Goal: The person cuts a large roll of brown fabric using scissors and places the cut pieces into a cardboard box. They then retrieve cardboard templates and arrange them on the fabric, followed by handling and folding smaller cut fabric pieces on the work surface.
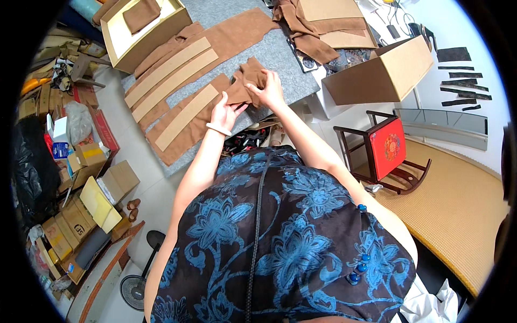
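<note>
A brown suede-like fabric piece (249, 71) is bunched up between my hands at the near edge of a grey felt-covered table (226, 29). My right hand (270, 92) pinches its right side between thumb and fingers. At its lower left corner, my left hand (222, 113), a white bangle on the wrist, has the cloth between its thumb and fingers; the fingertips partly show below it. Left of my hands lies another brown fabric piece with a tan strip (186, 118) on it. Two more tan strips (175, 86) rest on a long brown fabric piece (237, 37) farther back.
An open box (123, 46) with folded brown fabric stands at the far left. On the right are a cardboard box (379, 78), more draped brown fabric (304, 37) and a red-seated chair (386, 148). Cartons and bags (72, 215) crowd the left floor.
</note>
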`<state>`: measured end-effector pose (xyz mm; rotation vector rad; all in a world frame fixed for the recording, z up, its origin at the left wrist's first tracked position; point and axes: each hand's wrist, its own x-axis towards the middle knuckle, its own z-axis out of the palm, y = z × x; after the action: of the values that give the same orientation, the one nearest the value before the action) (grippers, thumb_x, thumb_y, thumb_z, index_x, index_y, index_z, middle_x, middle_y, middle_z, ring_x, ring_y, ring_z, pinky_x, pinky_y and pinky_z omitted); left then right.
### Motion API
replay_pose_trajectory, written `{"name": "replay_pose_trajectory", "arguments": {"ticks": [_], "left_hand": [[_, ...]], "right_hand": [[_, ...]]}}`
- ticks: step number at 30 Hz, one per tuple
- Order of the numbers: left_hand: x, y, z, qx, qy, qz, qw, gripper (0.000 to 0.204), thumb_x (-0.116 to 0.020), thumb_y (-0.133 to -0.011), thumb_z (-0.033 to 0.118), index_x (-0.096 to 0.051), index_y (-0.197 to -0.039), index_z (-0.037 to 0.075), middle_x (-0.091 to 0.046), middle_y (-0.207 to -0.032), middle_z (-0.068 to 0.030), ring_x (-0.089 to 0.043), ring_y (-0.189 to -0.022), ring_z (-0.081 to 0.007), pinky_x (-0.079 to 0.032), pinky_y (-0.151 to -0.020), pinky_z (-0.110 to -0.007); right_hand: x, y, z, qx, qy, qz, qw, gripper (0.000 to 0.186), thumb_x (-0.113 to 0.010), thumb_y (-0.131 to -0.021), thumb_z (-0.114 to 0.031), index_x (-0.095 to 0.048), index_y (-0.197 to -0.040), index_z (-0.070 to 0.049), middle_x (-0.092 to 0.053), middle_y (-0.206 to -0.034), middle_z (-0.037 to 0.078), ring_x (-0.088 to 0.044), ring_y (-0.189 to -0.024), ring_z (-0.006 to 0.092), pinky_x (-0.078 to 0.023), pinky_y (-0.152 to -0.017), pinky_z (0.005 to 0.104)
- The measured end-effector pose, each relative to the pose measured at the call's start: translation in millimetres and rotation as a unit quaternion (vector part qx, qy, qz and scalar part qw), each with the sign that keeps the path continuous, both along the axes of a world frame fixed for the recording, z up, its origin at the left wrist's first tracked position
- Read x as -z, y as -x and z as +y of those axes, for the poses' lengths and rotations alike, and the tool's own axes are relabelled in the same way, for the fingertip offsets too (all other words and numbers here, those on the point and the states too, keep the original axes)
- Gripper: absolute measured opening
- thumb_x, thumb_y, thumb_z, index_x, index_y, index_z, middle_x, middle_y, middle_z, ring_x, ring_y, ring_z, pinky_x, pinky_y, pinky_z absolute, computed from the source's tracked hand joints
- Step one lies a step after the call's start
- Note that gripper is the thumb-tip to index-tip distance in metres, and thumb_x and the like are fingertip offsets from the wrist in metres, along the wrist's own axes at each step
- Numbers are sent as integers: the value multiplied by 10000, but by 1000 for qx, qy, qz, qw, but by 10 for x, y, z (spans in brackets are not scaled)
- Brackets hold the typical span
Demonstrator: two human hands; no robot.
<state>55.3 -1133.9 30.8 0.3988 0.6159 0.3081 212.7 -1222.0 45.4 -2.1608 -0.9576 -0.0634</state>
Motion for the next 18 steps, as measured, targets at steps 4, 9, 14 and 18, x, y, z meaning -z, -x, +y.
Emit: {"name": "replay_pose_trajectory", "arguments": {"ticks": [4, 9, 14, 18], "left_hand": [[-66, 127, 23, -14, -58, 55, 997, 612, -395, -995, 498, -392, -1375, 19, -509, -1347, -148, -498, -1233, -296, -427, -1025, -471], [-501, 462, 258, -2, -431, 371, 823, 656, -452, -957, 570, -612, -1084, -53, -633, -1075, -129, -576, -998, -181, -464, -867, -322], [-1029, 646, 439, -274, -525, 284, 754, 420, -552, -982, 347, -628, -1025, -64, -653, -1029, -89, -571, -941, -144, -458, -831, -302], [-1259, 1186, 796, -293, -444, 392, 750, 340, -562, -983, 286, -642, -1025, -42, -643, -993, -54, -563, -845, -101, -475, -764, -287]], "right_hand": [[376, -290, 141, -31, 66, 257, 964, 249, -745, -777, -253, -708, -888, -33, -699, -761, 89, -679, -736, 198, -534, -699, 334], [580, -1033, -83, 122, -94, 219, 963, 208, -701, -842, -235, -683, -851, -28, -677, -734, 58, -618, -667, 139, -510, -652, 301], [493, -1603, -360, 206, -182, 184, 944, 190, -691, -867, -209, -647, -862, -24, -664, -775, 49, -598, -693, 124, -502, -678, 285], [265, -1891, -449, 219, -227, 150, 937, 208, -688, -863, -213, -652, -868, -8, -674, -801, 61, -617, -735, 133, -503, -715, 288]]}}
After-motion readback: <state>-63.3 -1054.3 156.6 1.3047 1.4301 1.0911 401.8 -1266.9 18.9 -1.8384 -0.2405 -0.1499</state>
